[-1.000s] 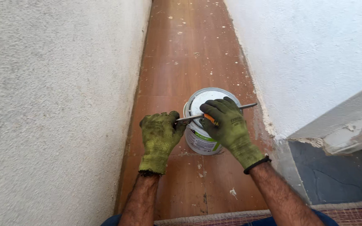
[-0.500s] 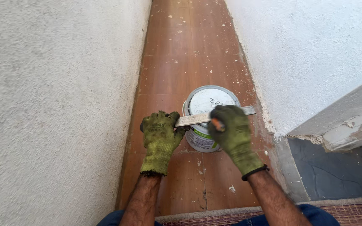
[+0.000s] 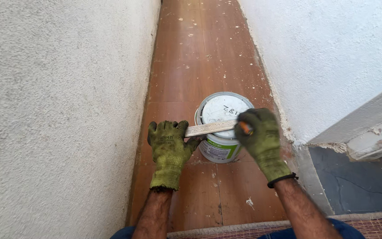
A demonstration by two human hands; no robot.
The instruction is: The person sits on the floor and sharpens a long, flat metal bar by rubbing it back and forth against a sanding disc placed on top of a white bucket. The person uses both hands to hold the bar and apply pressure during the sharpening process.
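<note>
Paint can is sitting on the floor; right hand fingers are gripping the scraper across its lid, left hand fingers pinching the blade end. Levering gently at the rim is likely working best.

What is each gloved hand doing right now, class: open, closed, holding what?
Left hand: closed on the blade end of the scraper.
Right hand: closed on the scraper's orange handle, over the paint can.

Narrow brown floor up centre, paint-speckled; rough white walls both sides; grey ledge right; daylight.
</note>
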